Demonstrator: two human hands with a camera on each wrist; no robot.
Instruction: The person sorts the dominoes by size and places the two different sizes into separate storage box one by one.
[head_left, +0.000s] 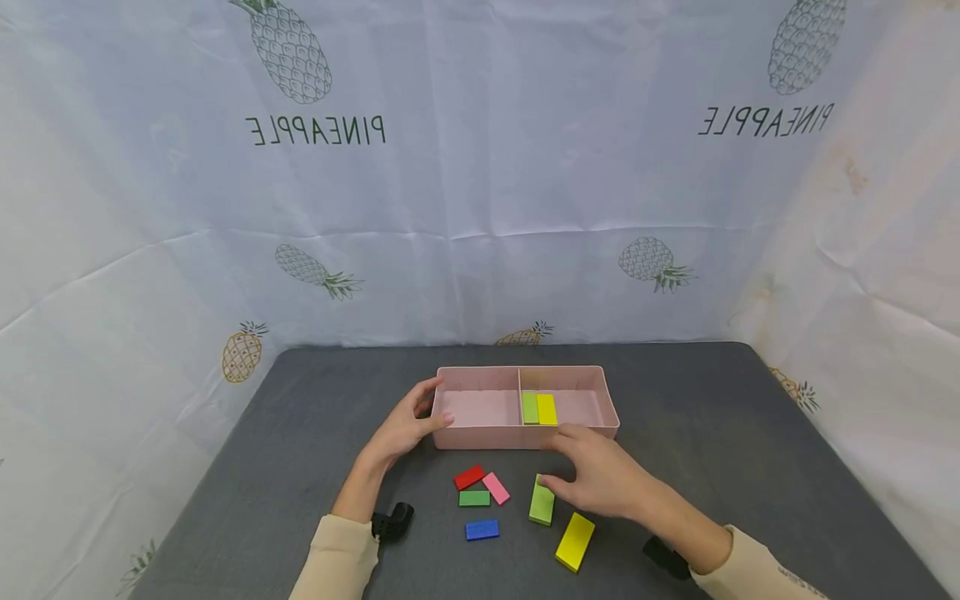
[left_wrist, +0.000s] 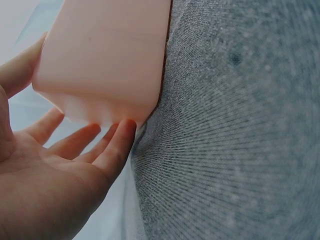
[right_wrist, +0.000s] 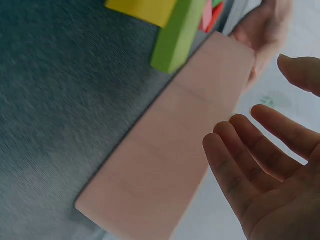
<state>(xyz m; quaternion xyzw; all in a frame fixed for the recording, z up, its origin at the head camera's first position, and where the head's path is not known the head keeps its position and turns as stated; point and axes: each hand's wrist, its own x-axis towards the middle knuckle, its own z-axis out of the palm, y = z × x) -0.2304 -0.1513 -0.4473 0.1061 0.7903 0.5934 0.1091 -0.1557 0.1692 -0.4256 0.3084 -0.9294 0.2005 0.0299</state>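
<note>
Pink box (head_left: pixel 487 438), long axis left to right

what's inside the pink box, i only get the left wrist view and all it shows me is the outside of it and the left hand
Observer: Two blocks, a light green block and a yellow block, side by side in the right compartment.
Operator: ok and is anything being held on the other side
Observer: No, the right wrist view shows the right hand with nothing in its grasp.
Operator: what's lying loose outside then
Observer: The head view shows six blocks on the near side: red, pink, darker green, blue, a second light green and a second yellow.
</note>
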